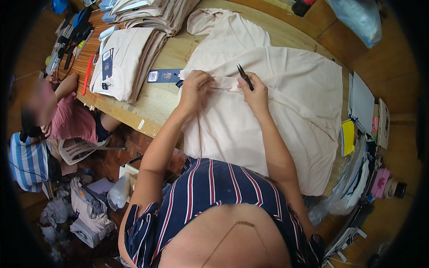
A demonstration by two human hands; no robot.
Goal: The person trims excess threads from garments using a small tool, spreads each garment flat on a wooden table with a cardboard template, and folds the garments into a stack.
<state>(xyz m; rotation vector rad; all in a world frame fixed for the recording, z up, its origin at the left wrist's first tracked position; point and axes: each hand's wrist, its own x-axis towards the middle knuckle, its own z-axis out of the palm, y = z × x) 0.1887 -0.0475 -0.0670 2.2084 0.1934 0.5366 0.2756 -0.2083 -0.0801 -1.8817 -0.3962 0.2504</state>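
Note:
A cream garment (299, 85) lies spread over the table in front of me, its near part hanging toward my body. My left hand (196, 87) is closed on the garment's edge near its collar or placket, slightly blurred. A dark hang tag (164, 76) with a white label lies on the table just left of that hand. In my right hand (255, 91) is a pair of small dark thread snips (244, 77), points up and away from me. The fingers of that hand also rest at the garment's seam.
Folded cream garments (127, 62) with a tag are stacked at the left, with a taller pile (147, 15) behind. A seated person in a pink shirt (73, 118) is at the table's left end. Bagged clothes (344, 196) hang at the right. Cloth heaps (89, 214) lie on the floor.

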